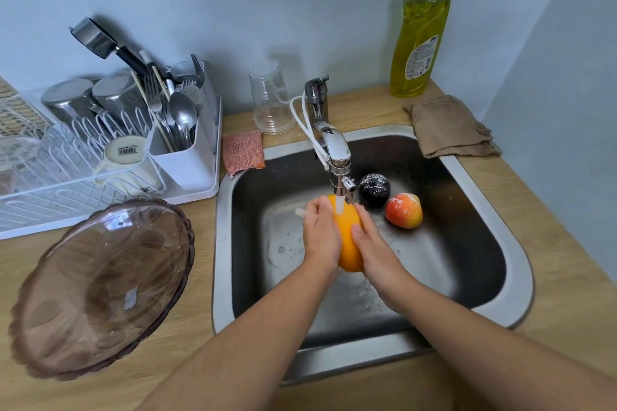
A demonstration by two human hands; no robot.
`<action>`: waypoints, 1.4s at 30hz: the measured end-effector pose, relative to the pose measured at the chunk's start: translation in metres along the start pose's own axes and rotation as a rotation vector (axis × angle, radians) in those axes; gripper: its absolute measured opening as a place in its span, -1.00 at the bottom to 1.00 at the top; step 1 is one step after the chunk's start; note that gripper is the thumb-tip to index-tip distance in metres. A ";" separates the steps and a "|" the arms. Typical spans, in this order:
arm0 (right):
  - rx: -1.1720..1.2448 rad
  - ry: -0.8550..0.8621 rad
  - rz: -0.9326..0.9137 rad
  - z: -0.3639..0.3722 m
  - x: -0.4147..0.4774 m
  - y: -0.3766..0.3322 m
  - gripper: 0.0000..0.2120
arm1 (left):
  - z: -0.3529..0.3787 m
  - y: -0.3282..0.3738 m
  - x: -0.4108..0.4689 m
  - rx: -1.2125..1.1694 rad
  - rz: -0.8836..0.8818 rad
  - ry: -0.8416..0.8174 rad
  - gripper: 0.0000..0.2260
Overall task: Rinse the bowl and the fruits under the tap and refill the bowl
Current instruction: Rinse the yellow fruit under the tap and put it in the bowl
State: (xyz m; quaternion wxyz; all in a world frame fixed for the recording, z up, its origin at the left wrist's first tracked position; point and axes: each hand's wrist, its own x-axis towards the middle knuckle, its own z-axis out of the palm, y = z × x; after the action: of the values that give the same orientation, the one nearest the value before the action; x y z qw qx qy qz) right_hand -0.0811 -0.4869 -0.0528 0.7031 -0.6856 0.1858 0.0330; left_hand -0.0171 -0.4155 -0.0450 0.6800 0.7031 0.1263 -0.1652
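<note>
An orange fruit (349, 237) is held under the running tap (337, 157) over the steel sink (494, 210). My left hand (320, 233) grips its left side and my right hand (374, 250) grips its right side; water streams onto the top of the fruit. A dark purple fruit (374, 189) and a red-yellow apple (404, 210) lie in the sink behind, to the right of the tap. The brown translucent bowl (100, 290) sits empty and tilted on the wooden counter left of the sink.
A dish rack (100, 150) with cups and cutlery stands at the back left. A pink sponge (242, 152), an upturned clear cup (270, 97), a dish soap bottle (420, 33) and a brown cloth (450, 127) line the sink's back edge.
</note>
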 end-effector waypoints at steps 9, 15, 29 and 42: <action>-0.434 0.062 -0.248 -0.013 0.010 0.002 -0.59 | -0.011 -0.017 -0.004 0.381 0.330 -0.229 -0.70; -0.308 0.035 -0.063 -0.010 0.012 -0.001 -0.60 | -0.026 -0.019 -0.010 0.525 0.480 -0.216 -0.60; -0.576 0.028 -0.336 -0.022 0.006 -0.011 -0.63 | -0.034 -0.001 -0.026 0.254 0.150 -0.425 -0.60; -0.623 -0.056 -0.169 -0.015 -0.009 0.006 -0.46 | -0.064 -0.006 -0.021 0.046 -0.040 -0.327 -0.55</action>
State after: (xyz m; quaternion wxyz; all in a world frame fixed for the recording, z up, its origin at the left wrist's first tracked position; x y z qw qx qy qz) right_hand -0.0947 -0.4993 -0.0559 0.4643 -0.8798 0.0897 0.0484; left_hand -0.0350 -0.3503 -0.0410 0.6719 0.6793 0.0242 -0.2940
